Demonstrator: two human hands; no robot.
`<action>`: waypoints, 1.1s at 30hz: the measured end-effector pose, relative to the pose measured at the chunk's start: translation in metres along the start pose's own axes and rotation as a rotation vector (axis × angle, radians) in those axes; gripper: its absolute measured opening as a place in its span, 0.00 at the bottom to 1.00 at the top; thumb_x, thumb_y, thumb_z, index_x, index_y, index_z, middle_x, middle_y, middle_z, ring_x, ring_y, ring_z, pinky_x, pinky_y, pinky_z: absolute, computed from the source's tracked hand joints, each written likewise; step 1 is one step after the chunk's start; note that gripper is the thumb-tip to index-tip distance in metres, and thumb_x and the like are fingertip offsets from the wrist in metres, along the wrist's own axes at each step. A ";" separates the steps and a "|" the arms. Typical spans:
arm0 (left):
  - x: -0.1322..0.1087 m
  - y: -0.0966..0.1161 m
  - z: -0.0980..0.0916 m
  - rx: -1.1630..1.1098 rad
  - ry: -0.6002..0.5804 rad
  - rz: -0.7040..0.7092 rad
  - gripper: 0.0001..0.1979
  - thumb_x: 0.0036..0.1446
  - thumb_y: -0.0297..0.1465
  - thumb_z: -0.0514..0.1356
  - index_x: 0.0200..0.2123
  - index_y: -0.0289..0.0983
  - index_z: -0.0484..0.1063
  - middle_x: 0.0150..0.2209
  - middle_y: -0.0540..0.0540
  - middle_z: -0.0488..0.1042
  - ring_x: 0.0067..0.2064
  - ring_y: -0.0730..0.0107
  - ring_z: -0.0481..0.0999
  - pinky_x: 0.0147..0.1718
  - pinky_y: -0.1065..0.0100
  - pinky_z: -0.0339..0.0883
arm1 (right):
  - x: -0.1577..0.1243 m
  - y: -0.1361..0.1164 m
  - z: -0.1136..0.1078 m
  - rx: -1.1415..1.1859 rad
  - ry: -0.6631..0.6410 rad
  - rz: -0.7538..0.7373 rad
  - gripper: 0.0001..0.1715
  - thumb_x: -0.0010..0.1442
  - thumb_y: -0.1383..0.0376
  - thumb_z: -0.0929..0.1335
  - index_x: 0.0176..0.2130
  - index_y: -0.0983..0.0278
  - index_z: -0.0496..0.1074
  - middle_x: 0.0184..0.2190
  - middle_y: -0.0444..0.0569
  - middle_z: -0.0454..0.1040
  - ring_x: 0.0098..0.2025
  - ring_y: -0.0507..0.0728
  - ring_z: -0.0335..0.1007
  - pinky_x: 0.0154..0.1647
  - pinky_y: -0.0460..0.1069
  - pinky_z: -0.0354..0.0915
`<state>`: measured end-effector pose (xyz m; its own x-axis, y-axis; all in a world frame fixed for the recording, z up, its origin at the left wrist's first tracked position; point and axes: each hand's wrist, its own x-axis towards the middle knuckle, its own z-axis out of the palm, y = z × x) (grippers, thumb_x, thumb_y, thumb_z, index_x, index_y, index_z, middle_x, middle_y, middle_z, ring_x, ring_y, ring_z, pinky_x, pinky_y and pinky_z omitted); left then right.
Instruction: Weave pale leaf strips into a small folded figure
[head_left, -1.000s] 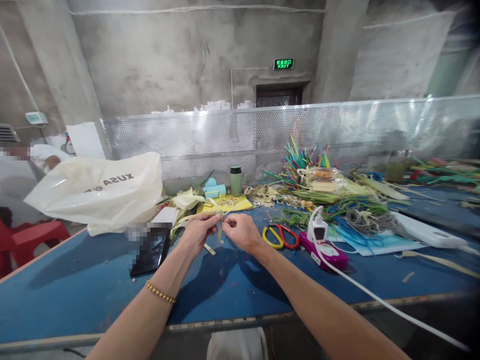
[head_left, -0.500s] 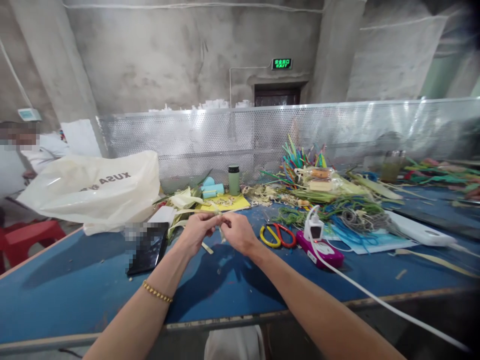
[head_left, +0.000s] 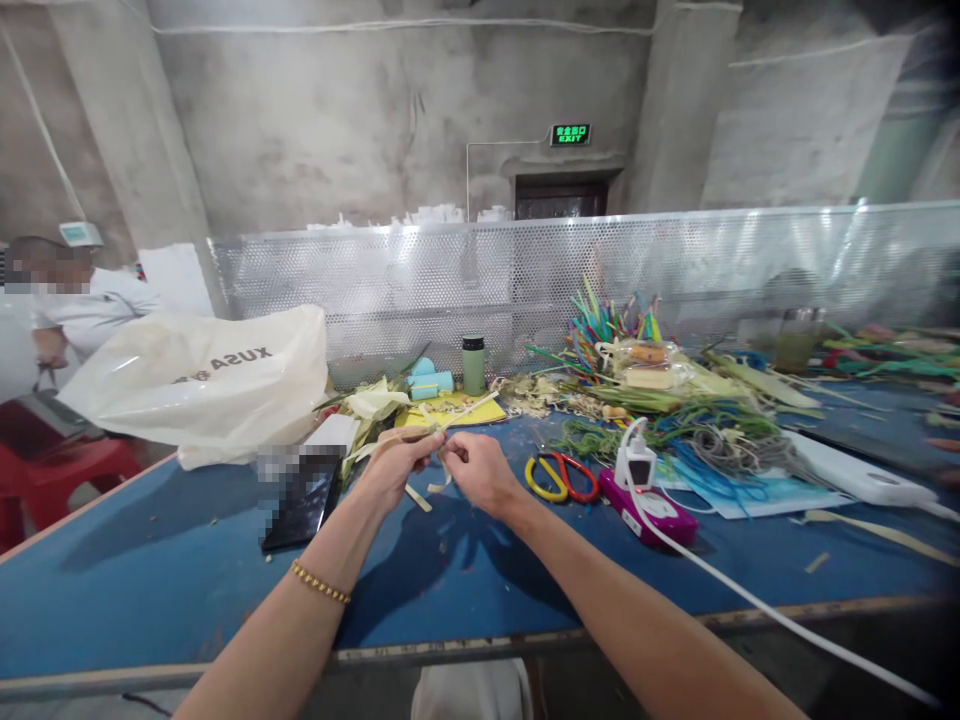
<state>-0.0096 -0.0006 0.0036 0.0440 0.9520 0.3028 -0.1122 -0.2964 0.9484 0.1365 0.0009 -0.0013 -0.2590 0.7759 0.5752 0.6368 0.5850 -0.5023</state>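
Above the blue table, my left hand (head_left: 401,462) pinches pale strips of dried leaf or husk (head_left: 471,408). One strip sticks out up and to the right beyond the fingers. Close beside it, my right hand (head_left: 480,470) is closed, its thumb and fingertips pressed on a strip end hanging below. Fine detail between the fingertips is too small to make out. Scissors with yellow and red handles (head_left: 564,478) lie just right of my right hand. Left of my left wrist is a dark tablet or phone (head_left: 304,500), partly blurred out.
A purple power strip (head_left: 652,508) with a white charger and cable sits to the right. Behind are a green bottle (head_left: 473,365), yellow paper (head_left: 487,412), green cords (head_left: 585,437) and a large white plastic bag (head_left: 202,390). A person (head_left: 90,300) is at far left.
The hands have drawn slightly apart, and a pale strip now shows extending up and right from the left fingers. The whole view has shifted a little.
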 end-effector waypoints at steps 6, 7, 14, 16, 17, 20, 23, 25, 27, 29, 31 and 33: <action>0.001 0.000 0.001 -0.049 -0.040 -0.043 0.15 0.41 0.38 0.69 0.27 0.31 0.74 0.20 0.51 0.64 0.21 0.80 0.59 0.19 0.73 0.48 | 0.001 -0.003 -0.002 0.035 0.006 0.026 0.12 0.54 0.65 0.63 0.23 0.64 0.72 0.21 0.45 0.71 0.24 0.50 0.60 0.28 0.44 0.53; 0.001 -0.001 0.001 -0.053 -0.034 -0.035 0.15 0.41 0.38 0.69 0.27 0.31 0.74 0.20 0.51 0.64 0.21 0.80 0.59 0.19 0.73 0.48 | 0.001 -0.003 -0.002 0.041 0.005 0.028 0.12 0.54 0.65 0.63 0.23 0.64 0.72 0.21 0.45 0.71 0.24 0.50 0.60 0.28 0.44 0.53; 0.003 -0.004 -0.002 0.023 -0.021 0.024 0.15 0.44 0.39 0.67 0.26 0.31 0.75 0.19 0.51 0.64 0.21 0.80 0.59 0.19 0.73 0.48 | 0.000 -0.002 -0.001 0.074 0.010 0.036 0.10 0.52 0.67 0.64 0.22 0.65 0.71 0.20 0.44 0.70 0.24 0.49 0.60 0.27 0.44 0.54; 0.002 -0.004 -0.003 0.027 -0.011 0.024 0.15 0.45 0.39 0.67 0.28 0.31 0.76 0.19 0.51 0.64 0.21 0.79 0.59 0.19 0.73 0.47 | 0.000 -0.003 -0.002 0.122 0.006 0.044 0.10 0.52 0.66 0.65 0.21 0.65 0.69 0.19 0.43 0.68 0.23 0.49 0.59 0.27 0.44 0.54; 0.002 -0.004 -0.004 0.026 -0.003 0.025 0.14 0.45 0.38 0.67 0.27 0.31 0.75 0.19 0.51 0.63 0.21 0.80 0.59 0.19 0.74 0.47 | 0.001 -0.003 -0.003 0.166 0.003 0.069 0.12 0.52 0.64 0.65 0.20 0.65 0.68 0.18 0.43 0.68 0.23 0.49 0.59 0.26 0.44 0.54; 0.001 -0.002 -0.004 0.003 -0.010 0.033 0.13 0.44 0.37 0.68 0.27 0.31 0.75 0.21 0.51 0.64 0.22 0.80 0.59 0.19 0.74 0.49 | 0.003 -0.005 -0.007 0.455 0.026 0.210 0.17 0.54 0.55 0.66 0.23 0.65 0.67 0.19 0.42 0.68 0.20 0.48 0.60 0.21 0.44 0.55; -0.002 0.001 0.000 -0.012 -0.064 -0.002 0.12 0.44 0.35 0.68 0.28 0.31 0.76 0.23 0.49 0.66 0.22 0.80 0.60 0.20 0.74 0.50 | 0.006 -0.004 -0.009 0.746 0.108 0.314 0.17 0.51 0.53 0.68 0.25 0.65 0.67 0.20 0.41 0.68 0.17 0.47 0.59 0.18 0.43 0.56; -0.004 0.004 0.003 -0.036 -0.124 -0.030 0.13 0.45 0.36 0.67 0.29 0.31 0.76 0.25 0.48 0.68 0.23 0.80 0.61 0.21 0.74 0.51 | 0.007 -0.003 -0.008 0.826 0.125 0.328 0.17 0.49 0.55 0.69 0.23 0.65 0.66 0.19 0.41 0.67 0.16 0.46 0.58 0.17 0.43 0.55; -0.006 0.007 0.006 -0.076 -0.154 -0.056 0.13 0.44 0.36 0.68 0.29 0.31 0.76 0.26 0.48 0.69 0.23 0.80 0.61 0.21 0.74 0.51 | 0.007 -0.002 -0.007 0.858 0.129 0.343 0.16 0.48 0.56 0.70 0.21 0.66 0.66 0.17 0.42 0.68 0.15 0.46 0.58 0.16 0.43 0.55; -0.007 0.009 0.008 -0.113 -0.182 -0.066 0.14 0.43 0.36 0.68 0.30 0.31 0.76 0.25 0.49 0.67 0.22 0.81 0.61 0.20 0.74 0.51 | 0.007 -0.002 -0.006 0.879 0.144 0.349 0.16 0.47 0.57 0.70 0.21 0.66 0.66 0.17 0.42 0.68 0.15 0.46 0.57 0.15 0.43 0.54; -0.007 0.009 0.009 -0.119 -0.185 -0.061 0.14 0.43 0.36 0.68 0.29 0.31 0.76 0.23 0.51 0.65 0.22 0.81 0.61 0.20 0.74 0.51 | 0.007 -0.003 -0.005 0.890 0.160 0.343 0.16 0.47 0.57 0.70 0.21 0.65 0.66 0.17 0.42 0.68 0.14 0.46 0.57 0.14 0.43 0.54; -0.007 0.009 0.010 -0.102 -0.153 -0.038 0.14 0.44 0.37 0.68 0.28 0.31 0.75 0.21 0.52 0.63 0.21 0.81 0.59 0.19 0.74 0.49 | 0.006 -0.003 -0.005 0.885 0.167 0.342 0.16 0.47 0.56 0.70 0.21 0.65 0.66 0.17 0.42 0.68 0.14 0.46 0.58 0.14 0.43 0.54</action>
<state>-0.0014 -0.0106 0.0105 0.1996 0.9376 0.2849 -0.2071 -0.2438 0.9475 0.1361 0.0030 0.0071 -0.0106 0.9340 0.3571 -0.1378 0.3524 -0.9257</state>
